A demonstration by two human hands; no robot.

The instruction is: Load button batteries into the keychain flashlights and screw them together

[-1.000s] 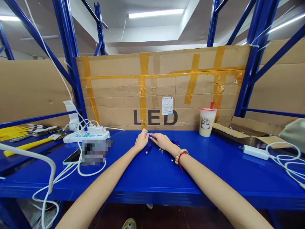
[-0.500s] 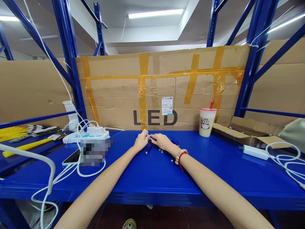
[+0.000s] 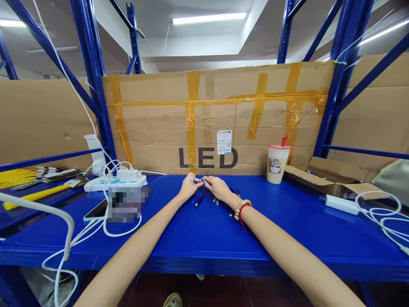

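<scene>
My left hand [image 3: 188, 188] and my right hand [image 3: 217, 187] meet close together above the blue shelf, both with fingers closed in a pinch. A small pale, slim piece [image 3: 192, 179] shows at the left fingers; its kind is too small to tell. Whatever the right fingertips pinch is mostly hidden. Just below the hands lies a short dark purple tube [image 3: 198, 201]. Several small silvery round pieces [image 3: 217, 201] are scattered beside and under my right hand. A dark blue object [image 3: 235, 191] lies partly hidden behind the right wrist, which wears a bead bracelet [image 3: 239, 209].
A lidded drink cup [image 3: 276, 165] with a red straw stands at the back right, near an open cardboard box [image 3: 315, 175] and a white adapter [image 3: 341, 204] with coiled cable. On the left are a power strip [image 3: 111, 183] and loose white cables. Cardboard [image 3: 153, 128] walls the back.
The fingertips of both hands have shifted slightly, and the pale piece at the left fingers shows more plainly. Things on the shelf lie where they were.
</scene>
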